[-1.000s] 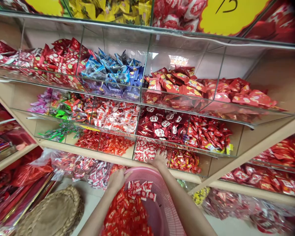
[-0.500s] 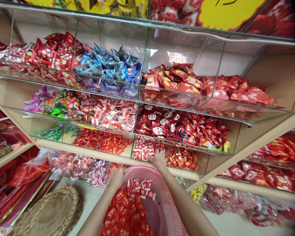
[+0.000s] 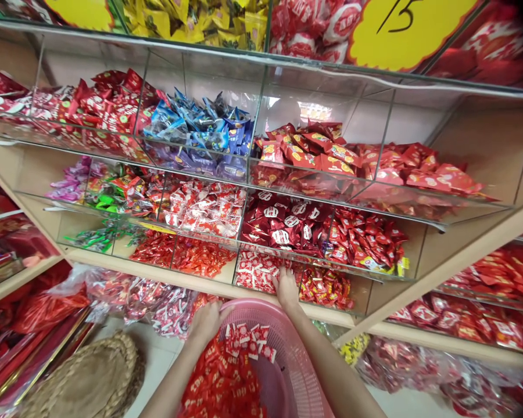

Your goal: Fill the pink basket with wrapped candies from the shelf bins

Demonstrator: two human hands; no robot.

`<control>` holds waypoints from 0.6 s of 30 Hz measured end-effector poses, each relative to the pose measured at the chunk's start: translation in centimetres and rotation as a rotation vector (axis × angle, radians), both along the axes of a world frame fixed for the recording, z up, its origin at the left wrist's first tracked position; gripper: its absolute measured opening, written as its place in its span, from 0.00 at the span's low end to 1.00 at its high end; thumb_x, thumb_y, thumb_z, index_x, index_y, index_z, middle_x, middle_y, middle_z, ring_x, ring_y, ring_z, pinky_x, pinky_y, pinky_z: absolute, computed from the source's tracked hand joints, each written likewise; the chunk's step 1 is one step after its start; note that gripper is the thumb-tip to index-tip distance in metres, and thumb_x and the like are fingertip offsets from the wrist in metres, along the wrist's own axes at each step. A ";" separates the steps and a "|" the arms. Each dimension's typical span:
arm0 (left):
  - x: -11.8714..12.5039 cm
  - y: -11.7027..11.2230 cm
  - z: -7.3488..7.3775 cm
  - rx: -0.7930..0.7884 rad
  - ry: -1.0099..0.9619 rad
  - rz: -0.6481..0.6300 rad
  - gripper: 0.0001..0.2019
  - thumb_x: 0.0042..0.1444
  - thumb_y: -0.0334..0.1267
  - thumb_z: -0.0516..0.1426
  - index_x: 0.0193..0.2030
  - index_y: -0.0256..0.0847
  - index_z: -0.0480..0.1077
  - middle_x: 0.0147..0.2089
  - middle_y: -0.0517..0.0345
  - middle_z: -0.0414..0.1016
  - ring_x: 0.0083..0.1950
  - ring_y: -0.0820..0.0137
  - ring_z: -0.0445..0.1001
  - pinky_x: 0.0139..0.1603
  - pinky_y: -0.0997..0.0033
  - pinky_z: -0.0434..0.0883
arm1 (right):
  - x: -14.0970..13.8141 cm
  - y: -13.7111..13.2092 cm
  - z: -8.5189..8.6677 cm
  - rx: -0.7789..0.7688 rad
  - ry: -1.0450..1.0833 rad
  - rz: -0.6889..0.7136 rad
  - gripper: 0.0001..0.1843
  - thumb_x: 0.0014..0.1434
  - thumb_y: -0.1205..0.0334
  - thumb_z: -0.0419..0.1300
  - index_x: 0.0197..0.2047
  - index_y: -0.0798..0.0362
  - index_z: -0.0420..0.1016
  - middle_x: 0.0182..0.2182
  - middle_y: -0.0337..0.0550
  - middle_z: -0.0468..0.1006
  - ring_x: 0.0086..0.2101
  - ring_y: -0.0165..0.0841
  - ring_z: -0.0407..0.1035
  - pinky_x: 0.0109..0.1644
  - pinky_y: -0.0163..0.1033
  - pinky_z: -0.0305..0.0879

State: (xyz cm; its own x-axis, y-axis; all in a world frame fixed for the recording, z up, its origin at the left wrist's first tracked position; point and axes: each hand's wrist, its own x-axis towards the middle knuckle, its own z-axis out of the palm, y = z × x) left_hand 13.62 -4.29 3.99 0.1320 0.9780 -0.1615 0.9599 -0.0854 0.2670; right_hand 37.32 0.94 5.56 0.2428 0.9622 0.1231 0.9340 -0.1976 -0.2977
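Observation:
My left hand grips the far rim of a pink plastic basket held below the shelves. The basket holds a heap of red wrapped sweets with a few red-and-white ones on top. My right hand reaches over the basket into the lowest glass bin, onto small red-and-white sweets. Its fingers lie among the sweets and are partly hidden.
Glass-fronted bins in tiers hold red, blue, purple and green wrapped sweets. A wooden shelf edge runs under them. Clear bags of sweets lie below. A woven straw item sits on the floor at left. Yellow price signs hang above.
My right hand has shifted slightly right within the bottom bin. My left hand and the basket have stayed put; the camera tilted a little.

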 end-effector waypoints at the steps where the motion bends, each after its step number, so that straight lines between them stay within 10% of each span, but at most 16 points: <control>1: 0.0 0.0 0.0 -0.006 -0.003 0.003 0.30 0.62 0.58 0.38 0.39 0.38 0.72 0.38 0.43 0.79 0.42 0.58 0.78 0.39 0.67 0.68 | 0.1 0.1 0.1 0.011 0.010 0.000 0.18 0.63 0.58 0.49 0.54 0.54 0.64 0.48 0.54 0.72 0.49 0.41 0.67 0.47 0.40 0.62; 13: 0.1 0.0 0.5 -0.020 -0.012 -0.001 0.28 0.62 0.57 0.40 0.39 0.38 0.73 0.38 0.43 0.79 0.43 0.57 0.78 0.41 0.66 0.69 | 1.4 2.8 2.2 0.051 0.395 -0.168 0.19 0.56 0.52 0.55 0.41 0.58 0.76 0.37 0.62 0.79 0.40 0.48 0.74 0.42 0.43 0.64; 18: 0.1 0.1 0.4 -0.023 -0.006 0.007 0.29 0.62 0.57 0.39 0.40 0.37 0.73 0.38 0.41 0.79 0.43 0.56 0.78 0.41 0.65 0.69 | 1.7 3.8 2.0 0.202 0.603 -0.186 0.25 0.53 0.51 0.55 0.50 0.57 0.72 0.42 0.55 0.79 0.43 0.44 0.73 0.46 0.43 0.67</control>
